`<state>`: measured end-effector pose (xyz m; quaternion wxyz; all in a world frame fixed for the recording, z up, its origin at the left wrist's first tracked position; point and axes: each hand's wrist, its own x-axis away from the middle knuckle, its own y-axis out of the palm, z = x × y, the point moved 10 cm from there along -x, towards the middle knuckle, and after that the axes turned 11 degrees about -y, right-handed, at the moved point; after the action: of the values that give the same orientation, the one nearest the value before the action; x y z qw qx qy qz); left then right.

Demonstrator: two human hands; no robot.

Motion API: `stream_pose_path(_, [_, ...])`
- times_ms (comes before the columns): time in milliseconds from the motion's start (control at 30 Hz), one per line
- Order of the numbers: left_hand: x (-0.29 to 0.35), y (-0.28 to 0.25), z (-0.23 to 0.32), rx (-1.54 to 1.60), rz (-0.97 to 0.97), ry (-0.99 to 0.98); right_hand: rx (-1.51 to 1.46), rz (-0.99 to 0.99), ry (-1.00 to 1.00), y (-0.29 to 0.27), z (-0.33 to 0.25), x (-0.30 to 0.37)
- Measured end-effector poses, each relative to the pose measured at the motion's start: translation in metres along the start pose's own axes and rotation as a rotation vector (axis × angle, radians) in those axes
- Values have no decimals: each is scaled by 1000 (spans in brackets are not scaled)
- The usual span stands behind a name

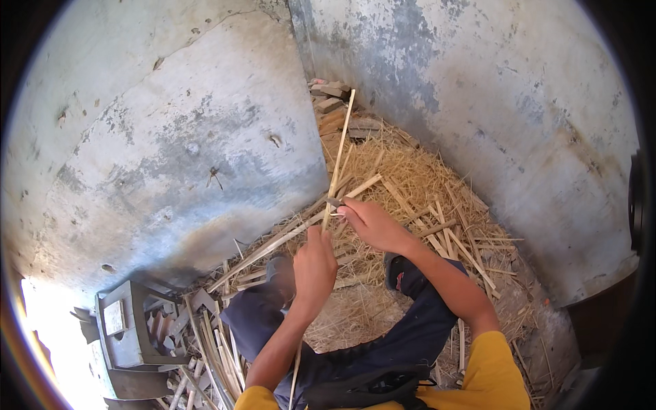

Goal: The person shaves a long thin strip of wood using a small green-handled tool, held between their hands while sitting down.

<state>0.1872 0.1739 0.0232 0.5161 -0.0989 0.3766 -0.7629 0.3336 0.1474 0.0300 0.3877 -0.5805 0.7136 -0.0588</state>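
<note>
A long, pale bamboo strip (pixel 339 154) slants up and away from me, its far end close to the wall corner. My left hand (pixel 316 270) is closed round its nearer part, and a thin tail of it shows below that hand, beside my forearm. Just beyond, my right hand (pixel 372 222) grips a small knife (pixel 335 202), whose dark blade lies against the strip. The knife's handle is hidden in my fingers. A thin pale curl of shaving stands by the right fingertips.
Straw-like shavings (pixel 410 171) and loose bamboo pieces (pixel 468 256) cover the floor between two worn walls (pixel 225 130). Bricks (pixel 329 96) lie in the corner. At lower left stand a grey metal box frame (pixel 133 328) and a bundle of strips (pixel 215 355). My bent legs flank the work.
</note>
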Motion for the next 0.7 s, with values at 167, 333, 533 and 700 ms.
stream_pose_path(167, [1, -8, -3, 261, -133, -91, -506, 39, 171, -6, 13, 15])
stream_pose_path(333, [1, -15, -5, 445, -114, -54, -509, 302, 183, -29, 7, 17])
stream_pose_path(533, [2, -20, -1, 483, -124, -23, -186, 479, 90, -46, -18, 15])
stream_pose_path(700, [6, -25, 7, 467, -169, -66, -247, 412, 87, -28, -35, 6])
